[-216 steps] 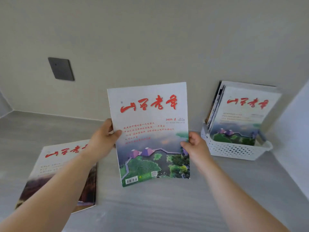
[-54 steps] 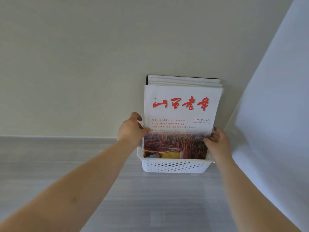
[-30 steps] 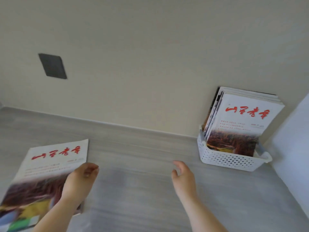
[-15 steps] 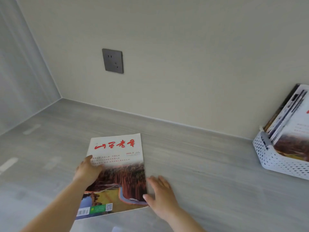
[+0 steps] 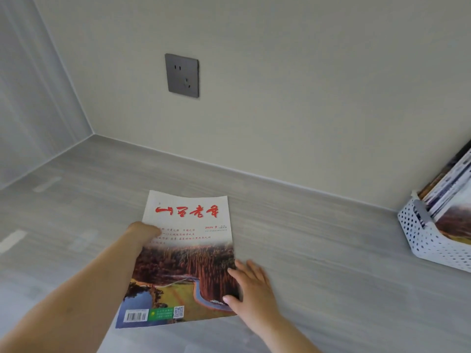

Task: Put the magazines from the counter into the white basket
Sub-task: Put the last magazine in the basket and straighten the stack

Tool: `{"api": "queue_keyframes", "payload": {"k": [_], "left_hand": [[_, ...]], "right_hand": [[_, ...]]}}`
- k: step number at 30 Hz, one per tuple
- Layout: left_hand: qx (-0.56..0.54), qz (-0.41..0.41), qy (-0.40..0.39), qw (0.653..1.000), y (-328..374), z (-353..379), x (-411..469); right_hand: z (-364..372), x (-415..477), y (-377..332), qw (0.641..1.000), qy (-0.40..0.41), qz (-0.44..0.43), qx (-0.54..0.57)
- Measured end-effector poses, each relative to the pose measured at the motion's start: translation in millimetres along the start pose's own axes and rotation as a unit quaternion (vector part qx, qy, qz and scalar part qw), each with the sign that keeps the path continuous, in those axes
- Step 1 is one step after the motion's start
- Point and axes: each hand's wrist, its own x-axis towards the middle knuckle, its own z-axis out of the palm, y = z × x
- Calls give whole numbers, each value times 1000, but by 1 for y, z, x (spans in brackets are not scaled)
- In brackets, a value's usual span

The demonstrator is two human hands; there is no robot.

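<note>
You've got 1 magazine (image 5: pixel 187 253) on the counter (image 5: pixel 318 263), 2 hands on it, left (image 5: pixel 142 231) & right (image 5: pixel 251 289), 1 basket (image 5: pixel 428 240) w/ several mags (image 5: pixel 448 194), uncountable, + 1 outlet (image 5: pixel 182 75).

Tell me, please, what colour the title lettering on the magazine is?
Red, on a white band, seen in the head view: magazine.
</note>
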Motion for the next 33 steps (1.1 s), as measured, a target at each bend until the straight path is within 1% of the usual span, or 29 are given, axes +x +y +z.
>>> {"api": "queue_keyframes", "payload": {"k": [2,3,5,7,9,11,12,13,15,19,22,25,28,31,33], "left_hand": [[16,58,-1,998,8,2,-5],[16,93,-1,996,12,3,-10],[7,155,-4,988,18,0,-24],[-37,211,0,977,25,-6,-41],[-101,253,-19,962,34,-14,-63],[-161,285,-71,942,44,-19,-88],[-187,298,-96,931,49,-19,-100],[-206,312,-109,921,55,-16,-112],[-236,343,-113,902,69,-7,-135],[-241,374,-131,886,98,31,-180],[-219,387,-134,886,124,76,-210],[-183,399,-135,888,158,131,-244],[-171,416,-146,881,194,185,-277],[-171,441,-171,864,227,237,-311],[-182,451,-184,854,248,269,-332]], "right_hand": [[-3,-1,2,999,10,5,36],[-6,-2,3,997,21,9,71],[-14,-2,5,981,44,38,183],[-29,1,6,942,63,88,318],[-48,3,9,884,85,123,443],[-69,-1,14,829,89,116,540],[-80,-5,17,812,83,97,569],[-92,-11,20,808,77,73,580],[-116,-24,29,822,73,40,564],[-163,-58,73,850,114,51,511],[-196,-88,119,865,162,71,470],[-230,-118,170,864,231,87,439],[-264,-145,228,856,296,99,412],[-299,-164,283,833,360,122,403],[-320,-172,314,805,394,135,423]]}}
